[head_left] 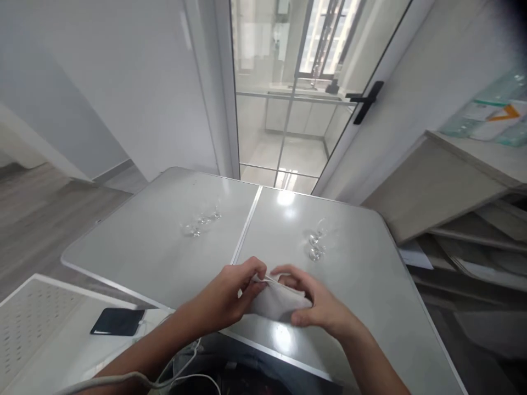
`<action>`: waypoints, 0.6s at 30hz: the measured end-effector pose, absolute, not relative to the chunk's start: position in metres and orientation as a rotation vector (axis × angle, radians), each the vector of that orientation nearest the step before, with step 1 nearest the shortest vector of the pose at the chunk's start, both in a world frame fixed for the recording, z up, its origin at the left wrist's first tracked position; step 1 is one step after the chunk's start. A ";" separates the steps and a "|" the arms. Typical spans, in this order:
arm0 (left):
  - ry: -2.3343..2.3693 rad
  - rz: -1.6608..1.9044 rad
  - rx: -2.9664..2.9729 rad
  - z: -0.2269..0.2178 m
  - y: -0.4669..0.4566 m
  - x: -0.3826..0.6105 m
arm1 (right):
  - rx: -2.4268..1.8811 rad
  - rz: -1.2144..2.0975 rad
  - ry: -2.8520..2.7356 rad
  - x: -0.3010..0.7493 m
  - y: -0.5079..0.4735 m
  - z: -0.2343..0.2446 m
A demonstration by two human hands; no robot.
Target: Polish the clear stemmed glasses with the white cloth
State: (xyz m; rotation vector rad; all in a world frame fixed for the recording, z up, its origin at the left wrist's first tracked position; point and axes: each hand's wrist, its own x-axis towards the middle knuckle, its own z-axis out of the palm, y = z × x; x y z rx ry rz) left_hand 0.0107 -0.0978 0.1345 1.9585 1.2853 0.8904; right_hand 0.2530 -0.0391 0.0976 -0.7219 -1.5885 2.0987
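Observation:
A small white cloth lies bunched between both my hands near the front edge of a grey folding table. My left hand pinches the cloth's upper left edge with its fingers closed. Curled round the cloth's right side is my right hand, thumb underneath. Further back on the table lie small clear glass pieces, one group at the left and one at the right; I cannot make out what they are.
A dark phone lies on a white perforated surface at the lower left, with white cables below. A glass door stands behind the table. Wooden shelving fills the right side.

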 end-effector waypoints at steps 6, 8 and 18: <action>1.403 0.918 1.778 0.126 -0.099 0.013 | -0.845 2.282 -1.670 0.234 -0.051 0.079; 1.482 1.056 1.696 0.116 -0.091 -0.003 | -1.099 2.241 -1.400 0.232 -0.055 0.069; 2.373 1.436 1.016 0.024 -0.048 -0.147 | -1.135 2.074 -0.666 0.221 -0.066 0.025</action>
